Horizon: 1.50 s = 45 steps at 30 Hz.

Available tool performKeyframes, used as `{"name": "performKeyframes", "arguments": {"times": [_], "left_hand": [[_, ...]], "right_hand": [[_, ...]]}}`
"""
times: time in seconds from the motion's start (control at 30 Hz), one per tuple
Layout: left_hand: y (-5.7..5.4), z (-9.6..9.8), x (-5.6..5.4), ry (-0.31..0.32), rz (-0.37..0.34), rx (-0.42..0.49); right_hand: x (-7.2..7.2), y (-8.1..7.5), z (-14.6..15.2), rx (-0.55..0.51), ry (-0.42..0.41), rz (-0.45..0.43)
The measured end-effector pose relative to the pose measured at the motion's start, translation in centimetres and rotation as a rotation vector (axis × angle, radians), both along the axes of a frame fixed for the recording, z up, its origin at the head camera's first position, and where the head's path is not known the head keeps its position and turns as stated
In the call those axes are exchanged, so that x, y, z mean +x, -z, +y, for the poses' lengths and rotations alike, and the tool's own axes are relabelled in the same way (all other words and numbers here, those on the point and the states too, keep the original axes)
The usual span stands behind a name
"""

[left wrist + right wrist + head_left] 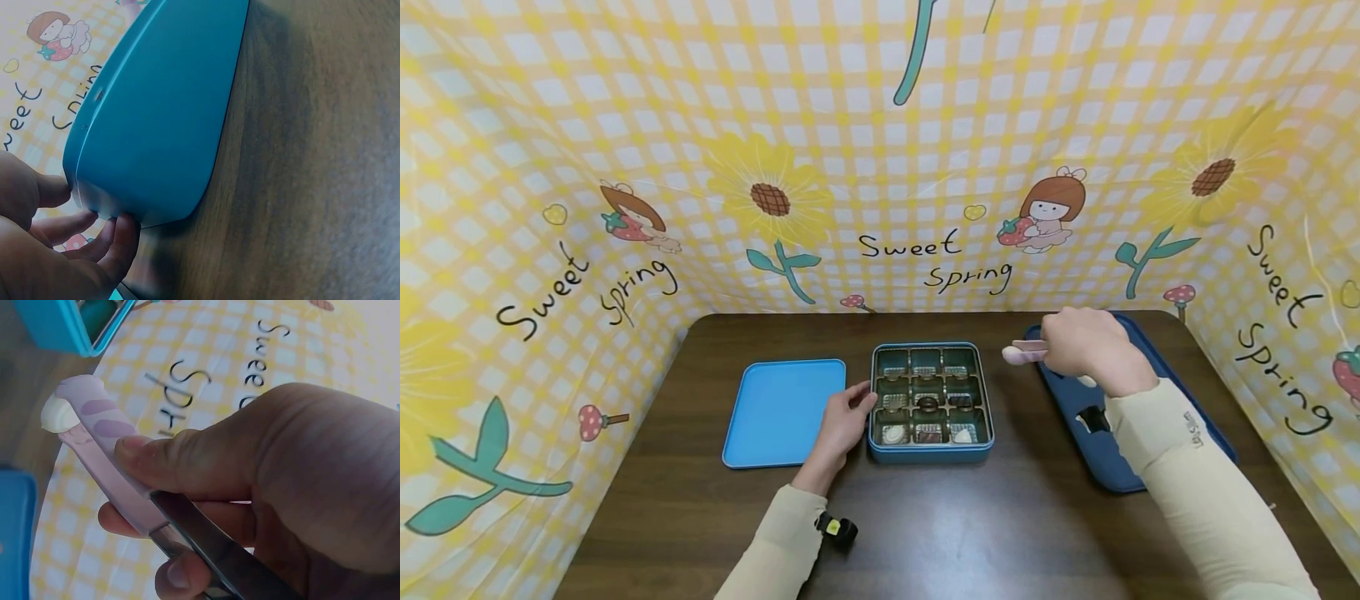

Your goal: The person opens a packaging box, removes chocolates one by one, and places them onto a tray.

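Observation:
My right hand (pixel 1086 346) grips a pair of metal tongs (pixel 219 540) with pink, paw-shaped tips, raised over the left edge of the dark blue tray (pixel 1108 475). In the right wrist view, a rounded white sweet (pixel 57 415) sits between the tips. My left hand (pixel 842 421) touches the left side of a blue tin (pixel 932 454), its thumb by the rim and fingertips on the outer wall. Inside the tin is a divided clear insert; the front row has white sweets at both sides and a dark one between, and the centre compartment has a round dark sweet (pixel 928 403).
A flat, light blue lid (pixel 782 412) lies on the brown wooden table (pixel 940 533), left of the tin. My right arm hides part of the tray. Yellow checked cloth (pixel 917 183) with printed flowers surrounds the table's back and sides.

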State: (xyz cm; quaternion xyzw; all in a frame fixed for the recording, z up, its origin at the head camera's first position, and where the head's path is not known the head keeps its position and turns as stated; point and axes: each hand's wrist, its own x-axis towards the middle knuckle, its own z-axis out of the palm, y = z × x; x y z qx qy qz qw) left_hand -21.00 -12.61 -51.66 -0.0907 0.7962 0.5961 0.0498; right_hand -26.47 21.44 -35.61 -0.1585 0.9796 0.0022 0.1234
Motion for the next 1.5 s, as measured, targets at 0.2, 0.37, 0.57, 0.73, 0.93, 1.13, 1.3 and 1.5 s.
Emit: {"name": "performKeyframes", "arguments": {"times": [0.2,0.37,0.57,0.73,0.93,1.13,1.3,1.5], "left_hand": [[0.0,0.0,0.0,0.000,0.002,0.000],[0.1,0.0,0.0,-0.003,0.004,0.001],[0.3,-0.1,0.1,0.004,-0.004,0.007],[0.3,-0.1,0.1,0.004,0.008,0.003],[0.1,0.0,0.0,0.002,0.009,0.000],[0.1,0.1,-0.1,-0.002,0.006,0.006],[0.0,0.1,-0.1,-0.003,-0.001,0.007],[-0.1,0.1,0.0,-0.003,0.005,0.001]], "right_hand": [[-0.1,0.4,2.0,0.019,0.034,-0.028],[0.0,0.7,3.5,0.029,0.052,-0.048],[0.3,1.3,5.1,0.040,0.068,-0.083],[0.5,1.8,5.8,0.048,0.073,-0.103],[0.8,2.4,6.4,0.063,0.069,-0.138],[0.8,3.2,6.8,0.071,0.077,-0.141],[0.8,3.7,7.0,0.071,0.081,-0.149],[0.7,4.2,7.1,0.064,0.088,-0.154]]}}
